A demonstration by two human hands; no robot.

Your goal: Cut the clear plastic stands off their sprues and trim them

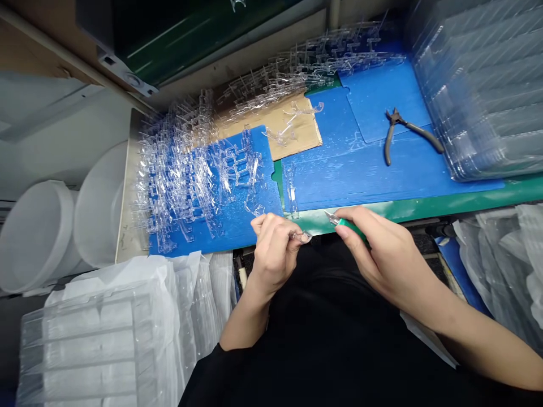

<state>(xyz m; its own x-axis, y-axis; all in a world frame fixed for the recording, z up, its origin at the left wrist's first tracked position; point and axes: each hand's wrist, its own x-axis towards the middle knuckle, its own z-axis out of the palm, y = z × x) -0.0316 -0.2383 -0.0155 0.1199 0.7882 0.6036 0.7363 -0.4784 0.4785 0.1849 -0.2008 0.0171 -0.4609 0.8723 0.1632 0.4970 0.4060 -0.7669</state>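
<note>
My left hand (275, 249) is closed on a small clear plastic part (302, 237), pinched between thumb and fingertips at the near edge of the bench. My right hand (377, 249) grips a green-handled craft knife (341, 223); its blade points left toward the part, a short gap away. Both hands hover over my dark lap just below the green bench edge (424, 208).
A big heap of clear plastic parts (190, 164) covers blue sheets (365, 169) and cardboard (292, 127) at left and back. Pliers (403, 133) lie on the blue sheet. Stacked clear trays (483, 85) stand at right, more trays (85, 339) lower left, white buckets (38, 232) at left.
</note>
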